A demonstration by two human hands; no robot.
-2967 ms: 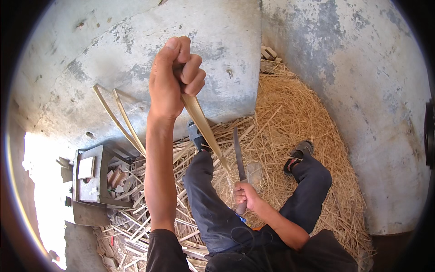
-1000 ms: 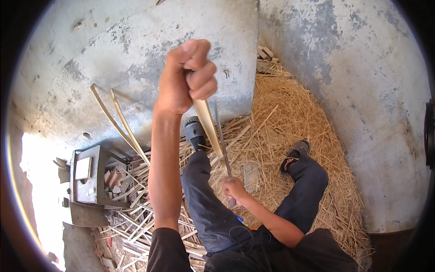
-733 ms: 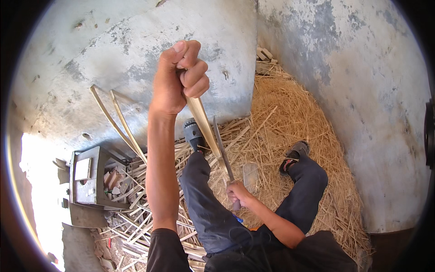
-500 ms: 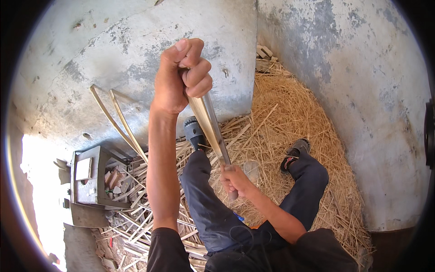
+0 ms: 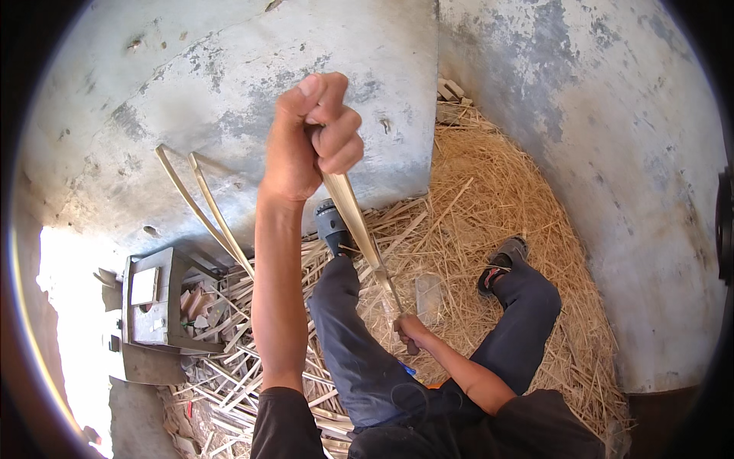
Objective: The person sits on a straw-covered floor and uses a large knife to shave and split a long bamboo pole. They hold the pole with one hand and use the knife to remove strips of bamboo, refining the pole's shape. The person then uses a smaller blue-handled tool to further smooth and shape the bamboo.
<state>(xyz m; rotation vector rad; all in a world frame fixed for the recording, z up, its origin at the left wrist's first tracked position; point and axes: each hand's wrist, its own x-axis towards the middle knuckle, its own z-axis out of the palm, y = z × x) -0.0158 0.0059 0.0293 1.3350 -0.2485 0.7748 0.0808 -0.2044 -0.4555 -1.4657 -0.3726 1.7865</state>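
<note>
My left hand (image 5: 315,138), raised high in front of the wall, is closed in a fist around the top of a pale, flat bamboo strip (image 5: 348,205). The strip slants down and to the right between my legs. Lower down, my right hand (image 5: 413,329) grips the handle of a long knife (image 5: 395,297). Its narrow blade points up and left, meeting or overlapping the strip's lower part; I cannot tell whether the edge touches it. My fingers hide the strip's upper end and most of the knife handle.
Straw-like shavings (image 5: 489,183) cover the floor, with split strips (image 5: 237,367) heaped at the left. Two long bent strips (image 5: 202,203) lean on the wall (image 5: 229,92). A wooden box (image 5: 164,306) holds scraps. A greyish block (image 5: 429,298) lies between my shoes.
My right hand and the knife have moved down and slightly right along the strip. The blade no longer reaches up beside my left hand, which is still gripping the strip.
</note>
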